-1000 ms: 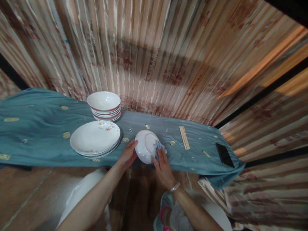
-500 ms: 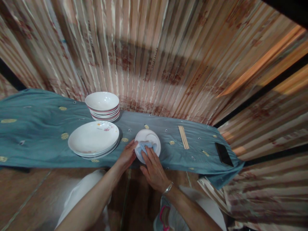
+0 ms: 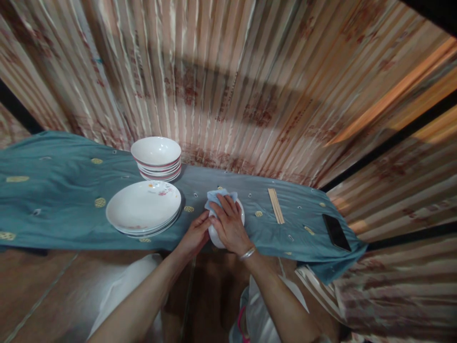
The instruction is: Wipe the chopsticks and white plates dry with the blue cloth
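Stacked white plates (image 3: pixel 143 205) are lying at nine o'clock from the round white bowl (image 3: pixel 216 238) your left hand (image 3: pixel 196 233) is gripping, your half-curled right hand (image 3: pixel 231 226) pressing light-blue cloth (image 3: pixel 213 197).

A single head-worn camera gives the only view, looking forward and down from above the person's lap (image 3: pixel 132 281). It sits behind the left hand (image 3: pixel 196 234) and right hand (image 3: pixel 231 229), near enough that the forearms (image 3: pixel 146 300) run in from the bottom edge and meet just below centre. The wide picture takes in the table (image 3: pixel 67 190) from side to side, faces the curtain (image 3: pixel 214 71) behind it, and catches the floor (image 3: pixel 43 281) below. The top right corner is dim, perhaps showing part of a frame.
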`<state>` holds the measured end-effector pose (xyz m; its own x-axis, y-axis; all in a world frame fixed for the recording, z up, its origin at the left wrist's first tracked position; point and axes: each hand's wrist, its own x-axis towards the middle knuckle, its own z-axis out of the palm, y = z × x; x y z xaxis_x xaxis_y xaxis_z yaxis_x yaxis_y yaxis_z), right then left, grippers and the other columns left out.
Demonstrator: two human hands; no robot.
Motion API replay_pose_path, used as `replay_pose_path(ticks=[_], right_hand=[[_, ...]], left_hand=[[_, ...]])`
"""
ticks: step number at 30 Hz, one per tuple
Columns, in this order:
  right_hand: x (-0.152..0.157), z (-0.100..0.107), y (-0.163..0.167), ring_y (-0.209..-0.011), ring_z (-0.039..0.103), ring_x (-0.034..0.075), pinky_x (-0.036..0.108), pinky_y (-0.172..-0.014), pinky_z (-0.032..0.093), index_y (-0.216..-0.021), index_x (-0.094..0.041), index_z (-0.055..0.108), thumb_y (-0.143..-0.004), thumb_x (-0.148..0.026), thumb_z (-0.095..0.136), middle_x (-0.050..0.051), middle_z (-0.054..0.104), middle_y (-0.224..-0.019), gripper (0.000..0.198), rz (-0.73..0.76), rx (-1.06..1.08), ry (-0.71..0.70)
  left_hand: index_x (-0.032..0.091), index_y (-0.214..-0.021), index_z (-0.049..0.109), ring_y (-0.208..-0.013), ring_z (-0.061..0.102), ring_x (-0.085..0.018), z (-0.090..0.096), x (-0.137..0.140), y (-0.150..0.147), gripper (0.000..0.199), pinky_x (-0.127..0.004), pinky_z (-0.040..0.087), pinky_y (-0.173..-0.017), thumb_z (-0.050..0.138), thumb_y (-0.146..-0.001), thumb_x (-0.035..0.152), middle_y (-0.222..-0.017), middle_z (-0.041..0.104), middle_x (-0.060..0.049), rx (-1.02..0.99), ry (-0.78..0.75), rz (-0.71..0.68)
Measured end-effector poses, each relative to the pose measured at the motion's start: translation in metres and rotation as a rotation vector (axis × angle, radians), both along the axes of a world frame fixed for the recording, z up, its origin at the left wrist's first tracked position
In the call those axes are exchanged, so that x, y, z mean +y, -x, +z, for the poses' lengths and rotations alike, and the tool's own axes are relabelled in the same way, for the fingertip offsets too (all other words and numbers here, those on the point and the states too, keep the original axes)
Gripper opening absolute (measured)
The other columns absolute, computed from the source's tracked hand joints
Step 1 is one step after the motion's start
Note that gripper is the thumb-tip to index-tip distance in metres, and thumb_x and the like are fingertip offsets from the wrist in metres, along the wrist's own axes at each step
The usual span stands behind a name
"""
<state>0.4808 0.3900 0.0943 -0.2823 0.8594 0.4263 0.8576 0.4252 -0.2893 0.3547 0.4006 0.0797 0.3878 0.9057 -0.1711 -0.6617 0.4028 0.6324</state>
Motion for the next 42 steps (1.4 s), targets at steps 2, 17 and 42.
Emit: replay_pose_path(ticks=[2,17,42], right_hand=[[0.007,0.004,-0.001,-0.137,0.029,0.027,0.051,-0.11,0.02,-0.13,-0.023,0.052,-0.094,-0.032,0.039,0.008,0.041,-0.146,0.038,-0.011,0.016,-0.008],[0.056,-0.015,-0.043,-0.11,0.058,0.021,0.039,-0.101,0.042,-0.107,-0.016,0.064,-0.097,-0.043,0.023,0.011,0.066,-0.111,0.049,-0.173,0.486,0.12],[-0.002,-0.053,-0.061,-0.115,0.059,0.027,0.048,-0.102,0.042,-0.114,-0.016,0.064,-0.091,-0.064,0.026,0.014,0.065,-0.119,0.065,-0.295,0.626,0.328]], left_hand=[[0.015,-0.088,0.071,-0.069,0.061,-0.014,0.001,-0.001,0.0,0.03,-0.024,0.046,-0.068,0.08,-0.061,0.024,-0.078,0.07,-0.003,0.013,-0.011,-0.014],[0.012,-0.08,0.071,-0.064,0.059,-0.013,-0.003,0.001,0.004,0.028,-0.024,0.046,-0.065,0.083,-0.058,0.025,-0.074,0.069,-0.004,0.054,0.048,-0.008],[0.011,-0.077,0.066,-0.057,0.061,-0.01,-0.022,0.027,0.009,0.004,-0.019,0.05,-0.058,0.067,-0.074,0.01,-0.066,0.07,-0.003,-0.005,0.201,0.189]])
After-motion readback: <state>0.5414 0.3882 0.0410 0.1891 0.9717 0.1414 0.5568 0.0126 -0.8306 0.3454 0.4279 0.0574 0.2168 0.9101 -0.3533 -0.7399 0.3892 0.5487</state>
